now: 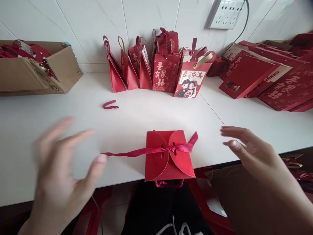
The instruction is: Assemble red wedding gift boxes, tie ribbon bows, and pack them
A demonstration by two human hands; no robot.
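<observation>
A red gift box [156, 169] lies at the front edge of the white table, its rounded flaps meeting in the middle. A dark pink ribbon [137, 152] is knotted over the flaps; one long tail runs left and a shorter one sticks out right. Twisted red cord [168, 184] hangs from the box's near side. My left hand [66, 163], somewhat blurred, is raised with fingers apart; its thumb tip appears beside the long tail's end, and whether they touch I cannot tell. To the right of the box, my right hand [249, 147] hovers with thumb and fingers parted, holding nothing.
Several finished red gift boxes with strap handles [166, 71] stand along the tiled wall. A loose strap [110, 105] lies in front of them. At left is a cardboard carton [22, 73] of red pieces; flat red boxes [281, 78] pile up at right, below a power socket [226, 14].
</observation>
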